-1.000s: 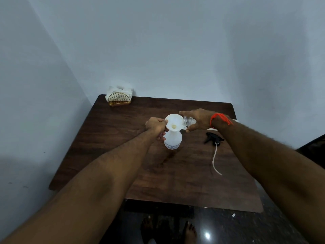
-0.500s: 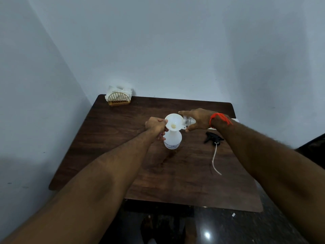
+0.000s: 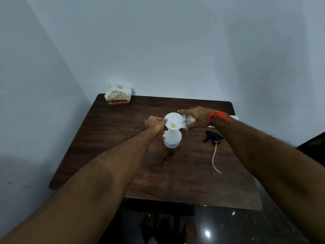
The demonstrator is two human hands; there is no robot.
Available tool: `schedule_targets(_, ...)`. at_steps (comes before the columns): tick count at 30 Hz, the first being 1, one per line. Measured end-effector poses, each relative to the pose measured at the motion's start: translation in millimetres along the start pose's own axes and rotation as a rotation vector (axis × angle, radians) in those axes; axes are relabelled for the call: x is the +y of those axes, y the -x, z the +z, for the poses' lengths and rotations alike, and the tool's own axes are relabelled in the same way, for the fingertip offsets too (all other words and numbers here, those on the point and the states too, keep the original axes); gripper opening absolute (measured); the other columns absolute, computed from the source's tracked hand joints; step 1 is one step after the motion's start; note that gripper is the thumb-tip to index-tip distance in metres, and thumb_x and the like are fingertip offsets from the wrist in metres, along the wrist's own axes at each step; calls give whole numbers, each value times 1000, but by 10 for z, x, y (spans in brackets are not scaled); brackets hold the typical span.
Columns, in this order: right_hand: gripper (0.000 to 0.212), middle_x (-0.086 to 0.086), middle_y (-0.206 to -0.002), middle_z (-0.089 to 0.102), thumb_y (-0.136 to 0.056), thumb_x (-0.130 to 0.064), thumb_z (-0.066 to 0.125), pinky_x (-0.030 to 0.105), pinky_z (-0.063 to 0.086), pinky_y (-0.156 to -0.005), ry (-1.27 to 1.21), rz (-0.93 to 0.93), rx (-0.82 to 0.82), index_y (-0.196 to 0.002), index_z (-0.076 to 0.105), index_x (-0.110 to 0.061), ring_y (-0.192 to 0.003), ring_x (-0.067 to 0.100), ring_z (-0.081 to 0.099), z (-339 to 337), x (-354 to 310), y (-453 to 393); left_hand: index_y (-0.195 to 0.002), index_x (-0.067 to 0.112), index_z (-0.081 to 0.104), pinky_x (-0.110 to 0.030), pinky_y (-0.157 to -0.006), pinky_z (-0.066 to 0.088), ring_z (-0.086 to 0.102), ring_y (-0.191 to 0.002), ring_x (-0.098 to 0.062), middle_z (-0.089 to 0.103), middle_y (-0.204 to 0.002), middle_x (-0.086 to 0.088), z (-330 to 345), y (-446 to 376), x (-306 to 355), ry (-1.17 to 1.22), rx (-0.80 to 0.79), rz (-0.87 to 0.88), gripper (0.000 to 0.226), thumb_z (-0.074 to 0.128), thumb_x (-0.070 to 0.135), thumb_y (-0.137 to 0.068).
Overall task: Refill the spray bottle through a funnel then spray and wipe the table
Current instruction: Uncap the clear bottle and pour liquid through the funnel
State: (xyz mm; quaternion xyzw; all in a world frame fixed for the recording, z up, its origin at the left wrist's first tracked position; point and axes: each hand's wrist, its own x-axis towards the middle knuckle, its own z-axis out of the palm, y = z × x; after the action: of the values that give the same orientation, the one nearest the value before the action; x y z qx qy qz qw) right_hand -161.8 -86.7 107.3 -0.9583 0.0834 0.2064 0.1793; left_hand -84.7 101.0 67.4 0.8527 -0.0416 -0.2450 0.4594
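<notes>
Left hand (image 3: 155,124) is pinching the rim of the white funnel (image 3: 173,121) sitting in the spray bottle (image 3: 172,138) mid-table (image 3: 112,138), right hand (image 3: 197,117) wrapped around a tipped clear bottle (image 3: 186,119) at the funnel's edge.

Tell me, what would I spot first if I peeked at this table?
You'd spot the white funnel sitting in the top of a white spray bottle in the middle of the brown table. The left hand steadies it while the right hand tips a clear bottle at the funnel's rim. The black sprayer top lies to the right, and a gold napkin holder sits in the far left corner.
</notes>
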Motion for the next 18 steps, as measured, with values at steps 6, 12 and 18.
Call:
schedule_targets(6, 88, 9, -148, 47, -79, -43, 77, 43, 38, -113, -26, -1, -21, -152, 31, -28, -136, 29, 46, -11, 1, -7, -117, 8, 70, -32, -43, 58, 66, -57, -19, 66, -67, -3, -1, 8, 0, 3, -5, -5, 27, 64, 25, -96)
schedule_targets(12, 88, 10, -147, 48, -79, -48, 75, 42, 38, -111, 55, 5, 1, -152, 30, -29, -135, 30, 46, -4, -22, -16, -118, 9, 71, -41, -56, 62, 69, -64, -22, 69, -74, -7, 1, 4, -3, 20, -9, -9, 29, 65, 25, -95)
schedule_targets(18, 88, 10, -146, 49, -80, -49, 74, 43, 39, -110, 94, -9, 32, -153, 28, -31, -133, 30, 46, -36, -70, 49, -119, 9, 70, -33, -47, 60, 67, -59, -19, 68, -71, -5, 0, 8, 0, -2, -4, -8, 29, 64, 25, -95)
